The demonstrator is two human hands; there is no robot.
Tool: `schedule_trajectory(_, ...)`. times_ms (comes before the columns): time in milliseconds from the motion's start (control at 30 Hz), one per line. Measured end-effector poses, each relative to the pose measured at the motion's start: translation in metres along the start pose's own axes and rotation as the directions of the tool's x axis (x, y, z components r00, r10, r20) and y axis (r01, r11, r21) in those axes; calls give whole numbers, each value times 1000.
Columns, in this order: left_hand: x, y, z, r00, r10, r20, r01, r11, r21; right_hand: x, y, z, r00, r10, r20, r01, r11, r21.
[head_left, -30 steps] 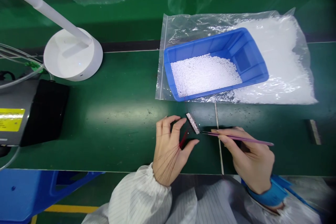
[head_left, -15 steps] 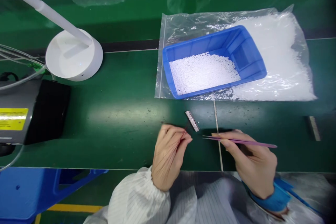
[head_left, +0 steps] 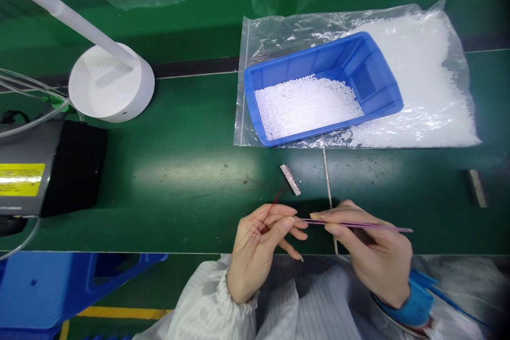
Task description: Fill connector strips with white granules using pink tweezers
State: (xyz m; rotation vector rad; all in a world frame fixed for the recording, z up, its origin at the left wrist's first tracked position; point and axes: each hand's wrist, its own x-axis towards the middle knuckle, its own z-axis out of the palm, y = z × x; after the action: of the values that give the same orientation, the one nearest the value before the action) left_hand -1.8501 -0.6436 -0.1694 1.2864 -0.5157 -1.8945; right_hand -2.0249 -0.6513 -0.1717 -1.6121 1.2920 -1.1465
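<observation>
Fine red wires fan across my left hand, lying over its back and around the base of the thumb. Its thumb and forefinger are pinched together, the other fingers loosely stretched; the exact spot where the wires are gripped is too small to make out. My right hand is closed on pink tweezers, held nearly level, with their tips at the left fingertips. Just beyond the left hand, a small pale strip with a row of dark teeth lies on the green bench.
Behind the hands, a blue bin of white beads rests on a clear zip bag of white grains. A white round lamp base and a black-grey device stand left. Another small strip lies far right.
My left hand has come nearer the bench edge, and its fingers have spread somewhat. My right hand has moved slightly left, bringing the tweezer tips to the left fingertips.
</observation>
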Motion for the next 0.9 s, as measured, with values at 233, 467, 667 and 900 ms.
schedule_trajectory(233, 1, -1, 0, 1000, -1, 17, 1, 1000, -19, -1, 1, 0, 998, -54, 40, 54, 998, 10)
schedule_trajectory(467, 0, 3, 1, 1000, -16, 27, 15, 1000, 13, 0, 1, -1, 996, -70, 60, 71, 997, -16)
schedule_trajectory(667, 0, 3, -5, 993, 112, -43, -97, 959, 267, 2, 6, -19, 995, -64, 83, 74, 991, -116)
schedule_trajectory(900, 15, -1, -7, 764, 639, 92, -348, 288, 892, 18, 8, -28, 986, -89, -144, 20, 906, -424)
